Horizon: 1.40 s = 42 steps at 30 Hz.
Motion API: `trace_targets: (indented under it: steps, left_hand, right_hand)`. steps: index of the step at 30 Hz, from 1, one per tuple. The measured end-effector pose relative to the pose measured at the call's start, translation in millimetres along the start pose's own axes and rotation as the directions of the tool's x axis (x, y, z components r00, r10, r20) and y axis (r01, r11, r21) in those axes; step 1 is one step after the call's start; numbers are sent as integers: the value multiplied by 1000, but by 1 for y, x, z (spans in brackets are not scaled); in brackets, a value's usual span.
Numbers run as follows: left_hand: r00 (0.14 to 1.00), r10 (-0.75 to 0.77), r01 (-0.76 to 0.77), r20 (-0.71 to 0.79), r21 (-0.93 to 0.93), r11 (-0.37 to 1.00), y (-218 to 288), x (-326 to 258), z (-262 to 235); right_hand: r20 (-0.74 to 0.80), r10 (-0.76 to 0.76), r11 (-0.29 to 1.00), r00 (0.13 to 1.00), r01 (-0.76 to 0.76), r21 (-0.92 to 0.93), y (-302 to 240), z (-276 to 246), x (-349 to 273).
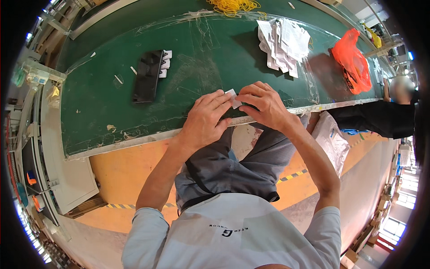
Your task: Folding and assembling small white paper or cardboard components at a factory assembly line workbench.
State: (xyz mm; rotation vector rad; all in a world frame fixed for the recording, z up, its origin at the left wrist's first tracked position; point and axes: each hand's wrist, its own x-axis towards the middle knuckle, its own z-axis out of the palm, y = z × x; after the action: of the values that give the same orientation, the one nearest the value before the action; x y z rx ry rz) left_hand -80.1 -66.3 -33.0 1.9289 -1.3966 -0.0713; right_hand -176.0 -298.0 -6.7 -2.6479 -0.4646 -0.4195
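A small white tag (pixel 233 99) lies at the front edge of the green table, between my hands. My left hand (pixel 205 117) rests with its fingers stretched flat over the tag's left side, thumb apart. The fingers and thumb of my right hand (pixel 265 106) are curled in a pinch at the tag's right edge. Something small and dark shows by those fingertips, too small to make out. Left of my hands, a black phone-like slab (pixel 147 77) lies beside several white tags with dark marks (pixel 166 64). Farther right is a loose pile of white paper tags (pixel 283 45).
A bundle of yellow string (pixel 230 6) lies at the far edge. An orange-red plastic bag (pixel 352 62) stands at the right. Clear film and tape cover parts of the green tabletop (pixel 107 103). Another person's dark sleeve (pixel 371 119) reaches in at the right.
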Motion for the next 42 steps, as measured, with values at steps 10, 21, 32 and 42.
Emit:
trace_targets:
  steps: [10,21,32,42]
  left_hand:
    - [1000,-25,26,-8,65,998,0,-2,-2]
    - [959,-191,170,-211,-114,979,-5,16,11]
    - [952,-30,80,-303,152,985,-10,30,22]
    - [904,-371,255,-212,-429,867,-26,45,6]
  right_hand:
    - [28,-79,995,996,81,-61,7,2,12]
    - [-53,311,949,949,-308,62,7,26,29]
    - [-169,254,967,952,-251,40,5,33,27]
    - [129,545,487,828,-438,756,7,17,36]
